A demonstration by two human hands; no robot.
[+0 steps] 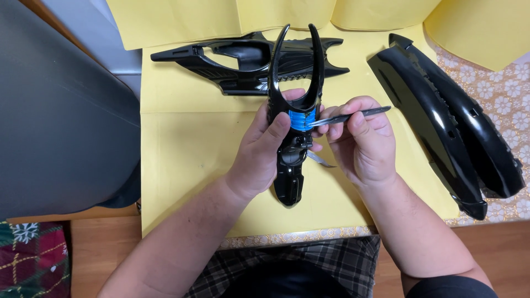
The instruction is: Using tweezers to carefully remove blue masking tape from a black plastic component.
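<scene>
Both forearms come up from the bottom edge and angle inward, so the 2 hands meet at the forked black part (294, 110). The left hand (259, 152) is curled around that part's left side, thumb laid across its front, wrist bent slightly. The right hand (361, 140) sits just right of it, fingers folded in a pinch, knuckles up, fingertips (326, 118) nearly touching it.

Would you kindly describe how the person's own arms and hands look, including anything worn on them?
Both forearms are bare, with no sleeves reaching the wrists. The left hand and right hand wear no gloves, rings or watch that can be seen. A dark sleeve edge shows at the right upper arm, near the frame's bottom.
</scene>
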